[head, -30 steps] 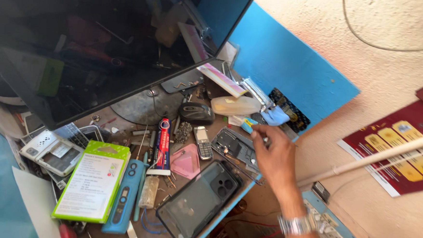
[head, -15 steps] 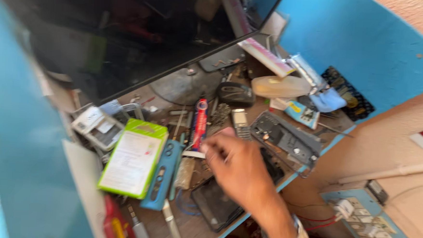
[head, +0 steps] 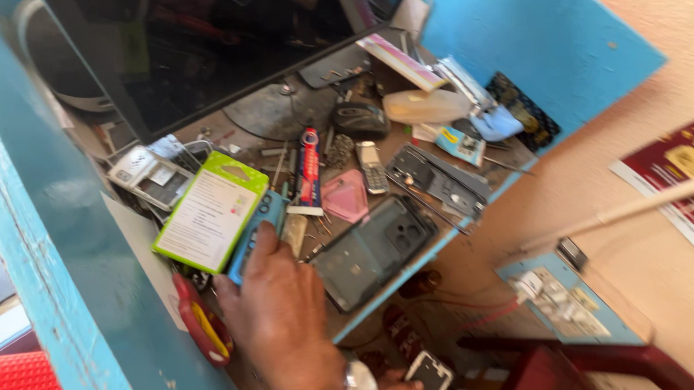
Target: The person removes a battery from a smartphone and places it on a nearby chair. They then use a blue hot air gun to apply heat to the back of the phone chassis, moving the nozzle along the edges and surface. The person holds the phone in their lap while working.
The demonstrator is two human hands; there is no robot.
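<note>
Just left of the left hand (head: 281,318), a red-and-yellow tool (head: 201,330) is lying at the shelf (head: 406,281) edge. Beyond it a green box (head: 211,212) is sitting closed and hiding its contents. The hand's fingers are lying together on a blue phone shell (head: 254,230) just ahead, though whether they are pinching it cannot be told. A red tube (head: 308,173) is lying further ahead, capped. To the right a dark phone cover (head: 372,252) is overhanging the edge, so a sideways sweep is likely knocking it or the tool off. Lower right, the right hand (head: 392,387) is gripping a white phone frame (head: 430,377).
</note>
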